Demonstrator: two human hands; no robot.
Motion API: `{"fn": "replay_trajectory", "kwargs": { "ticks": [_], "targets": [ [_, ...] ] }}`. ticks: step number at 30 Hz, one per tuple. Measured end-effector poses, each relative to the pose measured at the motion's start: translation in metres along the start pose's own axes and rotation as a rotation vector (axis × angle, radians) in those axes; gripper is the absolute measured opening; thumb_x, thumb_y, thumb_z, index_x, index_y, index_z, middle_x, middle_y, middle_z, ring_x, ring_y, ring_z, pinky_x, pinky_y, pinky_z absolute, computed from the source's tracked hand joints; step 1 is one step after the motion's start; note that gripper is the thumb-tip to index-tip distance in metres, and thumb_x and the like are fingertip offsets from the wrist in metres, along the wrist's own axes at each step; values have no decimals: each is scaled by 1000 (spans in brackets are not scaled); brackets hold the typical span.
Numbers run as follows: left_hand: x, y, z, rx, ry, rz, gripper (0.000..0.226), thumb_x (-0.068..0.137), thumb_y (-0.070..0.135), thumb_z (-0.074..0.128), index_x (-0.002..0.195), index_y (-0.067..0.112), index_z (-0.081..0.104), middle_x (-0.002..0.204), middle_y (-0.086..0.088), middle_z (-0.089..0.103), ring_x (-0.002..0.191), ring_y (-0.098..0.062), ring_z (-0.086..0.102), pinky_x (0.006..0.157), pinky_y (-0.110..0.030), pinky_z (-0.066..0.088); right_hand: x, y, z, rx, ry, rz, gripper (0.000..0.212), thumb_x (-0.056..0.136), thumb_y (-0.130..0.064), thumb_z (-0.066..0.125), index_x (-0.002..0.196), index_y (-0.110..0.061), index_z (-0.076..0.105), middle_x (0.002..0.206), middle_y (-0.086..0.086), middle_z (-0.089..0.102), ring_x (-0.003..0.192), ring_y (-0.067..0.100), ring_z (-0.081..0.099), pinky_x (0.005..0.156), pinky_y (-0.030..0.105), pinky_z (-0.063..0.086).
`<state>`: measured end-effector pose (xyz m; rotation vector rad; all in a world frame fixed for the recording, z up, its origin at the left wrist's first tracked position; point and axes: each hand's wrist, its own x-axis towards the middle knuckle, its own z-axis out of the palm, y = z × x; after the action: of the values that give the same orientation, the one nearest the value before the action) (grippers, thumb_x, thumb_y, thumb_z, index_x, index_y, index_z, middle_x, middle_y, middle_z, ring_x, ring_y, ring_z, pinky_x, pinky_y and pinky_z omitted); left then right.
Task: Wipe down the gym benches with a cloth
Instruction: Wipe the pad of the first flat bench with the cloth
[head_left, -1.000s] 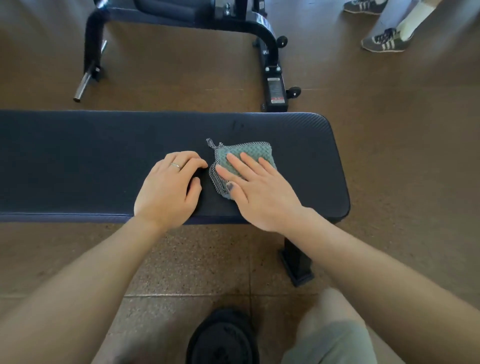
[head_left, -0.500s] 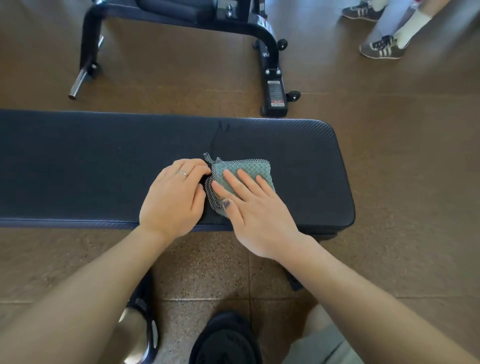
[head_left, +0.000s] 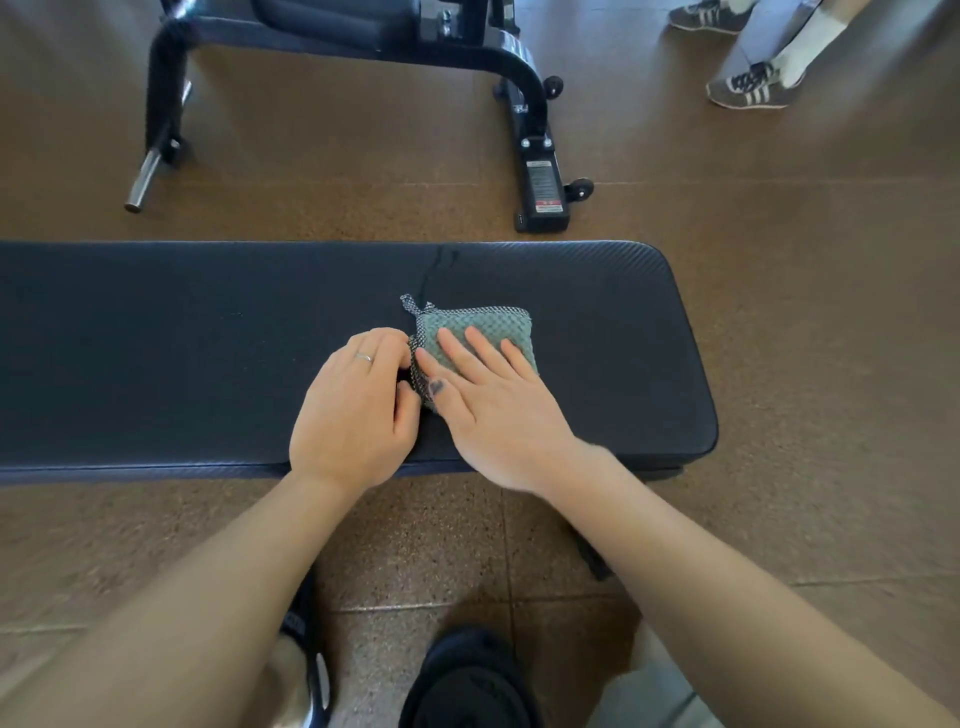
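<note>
My right hand (head_left: 498, 410) lies flat, fingers spread, pressing the cloth (head_left: 475, 338) onto the bench (head_left: 182, 353) nr its rounded right end. Cloth's a folded teal square w/ a bumpy waffle weave, dark speckled trim & a small loop at one corner. My left hand (head_left: 358, 410) is curled, fingertips pinching the cloth's left edge. Bench pad is dark, matte, finely ribbed. Behind it a black steel frame (head_left: 524, 98) w/ a warning sticker, text unreadable.

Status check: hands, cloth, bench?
Right hand flat on cloth. Left hand at cloth's left edge. Cloth folded on bench. Nothing in the way.
</note>
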<state>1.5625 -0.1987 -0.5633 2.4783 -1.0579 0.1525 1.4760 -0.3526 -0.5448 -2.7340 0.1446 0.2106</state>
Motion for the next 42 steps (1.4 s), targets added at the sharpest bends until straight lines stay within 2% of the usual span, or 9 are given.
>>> {"fn": "replay_trajectory", "kwargs": {
  "ticks": [3,11,17,21,25,28,32,35,42],
  "targets": [
    [-1,2,-1,-5,25,-21,9,88,18,46,96,14,49,102,-2,58,94,-22,51,78,-35,43,45,8,-15,98,-41,-33,54,110,-41,7,162,-32,13,170,-10,7,156,11,-1,127,40,-1],
    [2,0,1,27,32,1,12,89,22,43,93,14,50,99,0,53,90,-21,48,72,-33,38,109,31,-23,-140,107,-24,53,109,-36,17,162,-28,20,170,-3,15,157,19,8,126,41,5],
    [0,1,1,50,33,-12,15,91,23,42,93,14,53,102,1,55,93,-21,51,71,-30,38,67,111,-47,-120,176,307,54,109,-37,13,163,-30,14,171,-2,7,157,18,2,127,39,1],
    [0,2,1,51,31,-9,13,91,23,47,94,14,56,104,0,58,94,-20,53,73,-27,38,44,83,-34,-63,194,467,56,108,-39,12,163,-30,12,171,1,3,157,25,-1,127,44,-2],
    [1,1,1,40,26,7,10,88,17,48,92,11,56,101,-2,56,93,-23,51,71,-33,40,32,0,2,-101,147,110,54,108,-40,13,161,-34,19,170,-2,11,157,23,4,126,45,1],
    [1,0,-1,39,14,-5,12,85,17,46,92,12,55,100,-1,55,92,-23,51,70,-34,41,43,16,-6,-172,92,-32,53,108,-42,14,160,-36,20,170,-4,12,157,21,7,126,44,4],
    [1,0,-1,41,8,-27,15,85,19,42,92,13,54,101,1,55,92,-21,51,69,-29,37,52,115,-47,-185,174,274,55,106,-42,13,160,-37,20,170,-2,12,157,23,8,126,43,6],
    [2,0,-1,46,18,-20,16,85,19,42,91,13,55,101,1,56,92,-21,52,70,-29,37,32,116,-46,-106,173,422,54,108,-41,12,162,-37,14,171,-3,4,157,22,0,127,42,-1],
    [2,1,0,57,2,-9,15,86,19,45,92,11,57,103,-3,58,95,-23,53,71,-32,45,4,48,-19,-96,59,189,54,108,-43,10,161,-40,8,170,-9,-1,157,17,-7,127,42,-5]
  ]
}}
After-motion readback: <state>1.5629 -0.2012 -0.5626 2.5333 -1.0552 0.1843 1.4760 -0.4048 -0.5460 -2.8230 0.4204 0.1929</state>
